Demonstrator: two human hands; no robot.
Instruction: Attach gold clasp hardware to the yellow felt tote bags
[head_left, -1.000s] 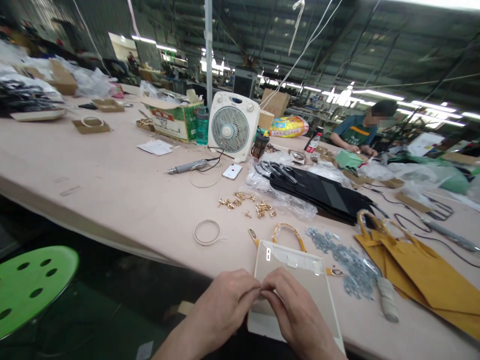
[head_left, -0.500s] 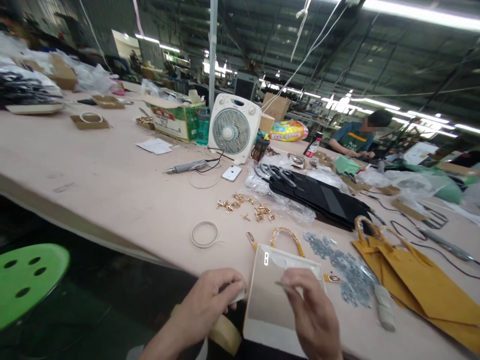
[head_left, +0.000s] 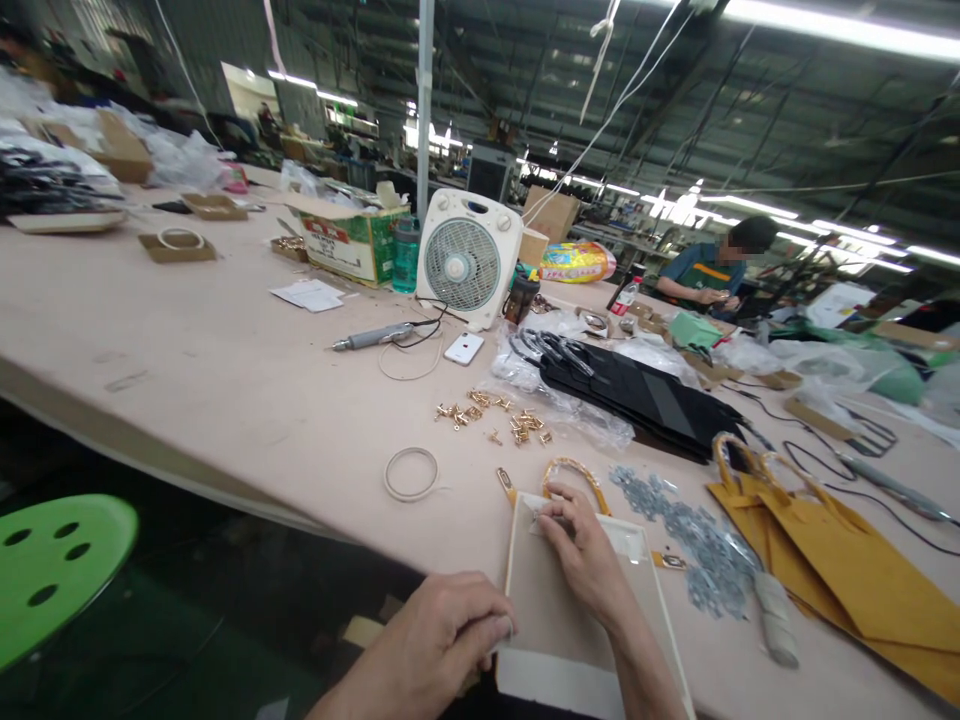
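A beige flat bag panel (head_left: 559, 615) with a white edge lies at the table's near edge, its yellow handle (head_left: 577, 472) curving beyond it. My right hand (head_left: 581, 550) reaches over the panel, fingertips pinched on a strip of tape at its top left. My left hand (head_left: 442, 640) is closed at the panel's lower left edge, gripping it between thumb and fingers. A tape ring (head_left: 412, 473) lies to the left on the table.
Gold fittings (head_left: 491, 412), grey metal pieces (head_left: 686, 525), yellow bags (head_left: 840, 550), black bags (head_left: 637, 390), a white fan (head_left: 465, 258), a phone (head_left: 463, 348) and an electric screwdriver (head_left: 375, 337) lie on the table. A green stool (head_left: 56, 570) stands at lower left. A person works at the far right.
My hands separated from a shared pinch over the panel. The right hand moved up to the panel's top edge; the left hand dropped to its lower left edge.
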